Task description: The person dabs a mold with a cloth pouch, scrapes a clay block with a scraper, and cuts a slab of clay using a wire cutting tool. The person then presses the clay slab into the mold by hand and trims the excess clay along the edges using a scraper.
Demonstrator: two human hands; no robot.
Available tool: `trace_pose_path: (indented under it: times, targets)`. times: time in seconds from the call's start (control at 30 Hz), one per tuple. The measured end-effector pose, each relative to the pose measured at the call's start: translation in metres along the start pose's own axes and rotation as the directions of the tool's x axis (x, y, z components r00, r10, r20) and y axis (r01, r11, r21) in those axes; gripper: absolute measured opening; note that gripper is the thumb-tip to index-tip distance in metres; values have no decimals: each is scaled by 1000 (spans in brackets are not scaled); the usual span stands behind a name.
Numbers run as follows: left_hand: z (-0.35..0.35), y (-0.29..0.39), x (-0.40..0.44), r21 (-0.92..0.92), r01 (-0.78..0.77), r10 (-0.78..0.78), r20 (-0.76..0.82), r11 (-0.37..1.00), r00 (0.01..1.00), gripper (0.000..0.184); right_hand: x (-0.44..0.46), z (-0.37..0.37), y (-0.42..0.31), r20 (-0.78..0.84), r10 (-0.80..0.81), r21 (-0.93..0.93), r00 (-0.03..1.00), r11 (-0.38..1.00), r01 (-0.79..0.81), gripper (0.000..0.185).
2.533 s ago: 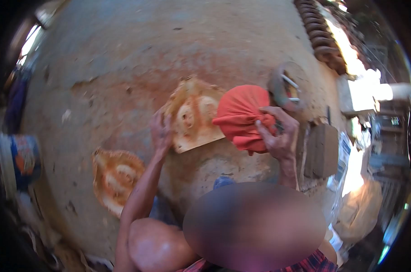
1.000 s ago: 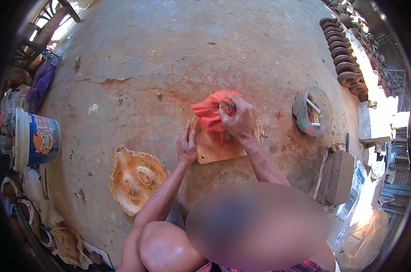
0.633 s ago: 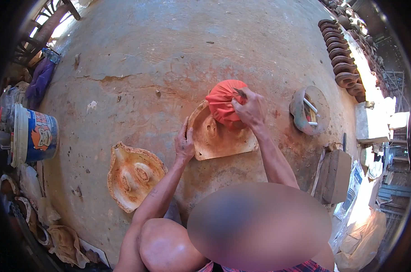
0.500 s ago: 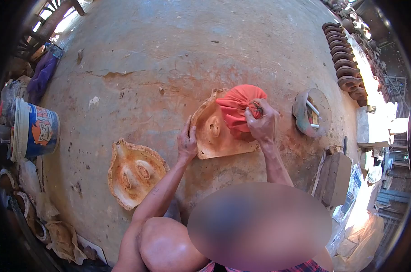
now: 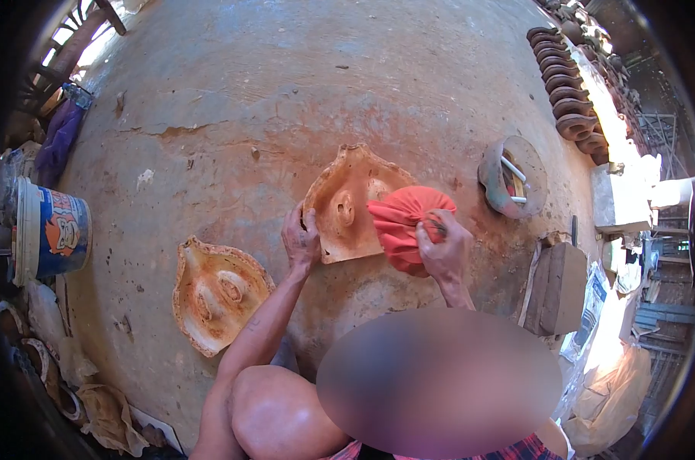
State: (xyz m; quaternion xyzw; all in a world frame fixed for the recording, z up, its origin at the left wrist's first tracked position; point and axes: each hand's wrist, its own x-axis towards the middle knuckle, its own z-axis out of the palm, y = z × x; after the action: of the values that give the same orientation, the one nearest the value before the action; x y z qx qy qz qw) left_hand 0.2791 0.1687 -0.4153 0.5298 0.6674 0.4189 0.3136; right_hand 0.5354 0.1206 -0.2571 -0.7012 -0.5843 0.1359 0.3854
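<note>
An orange-tan clay mold (image 5: 353, 222) with a pointed top and raised oval forms inside lies on the floor in front of me. My left hand (image 5: 301, 239) grips its left edge. My right hand (image 5: 445, 247) is closed round the gathered, tied neck of a red cloth pouch (image 5: 401, 230). The pouch bulges over the mold's lower right part and hides it. A second, similar mold (image 5: 221, 295) rests on the floor to the left, by my left forearm, touched by neither hand.
A round basin (image 5: 489, 180) with white sticks stands to the right, above a brownish block (image 5: 560, 291). A labelled bucket (image 5: 60, 230) is at the left. Curved brown clay pieces (image 5: 570, 92) line up at the upper right. Concrete floor (image 5: 301, 84) extends beyond the mold.
My right hand has brought the red pouch down toward me, uncovering more of the mold's upper right. My left hand stays at the mold's edge. The whole view has shifted slightly.
</note>
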Motion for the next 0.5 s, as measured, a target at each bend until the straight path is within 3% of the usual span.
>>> trace_pose_path:
  times: [0.07, 0.13, 0.2, 0.23, 0.37, 0.43, 0.5]
  targets:
    - [-3, 13, 2, 31, -12, 12, -5, 999, 1000, 37, 1, 2, 6, 116, 17, -152, 993, 988, 1, 24]
    - [-10, 20, -4, 184, 178, -196, 84, 967, 977, 39, -12, 1, 4, 139, -15, -154, 990, 987, 37, 23]
    - [-17, 24, -15, 170, 196, -219, 124, 966, 968, 42, -24, 5, 1, 56, -5, 2, 998, 1000, 5, 25]
    - [-18, 26, -21, 145, 216, -238, 157, 966, 958, 46, -22, 10, 9, 90, -37, -78, 995, 996, 44, 26]
    - [-18, 15, -33, 108, 151, -173, 236, 983, 956, 50, -16, 9, 8, 127, -44, -22, 991, 999, 48, 26]
    - [-25, 31, -35, -72, 522, -439, 452, 850, 777, 56, -10, -1, -6, 78, -6, 16, 997, 1000, 5, 26]
    - [-18, 23, -38, -164, 521, -396, 475, 838, 786, 58, -1, -12, -14, 30, 17, 56, 999, 998, -18, 25]
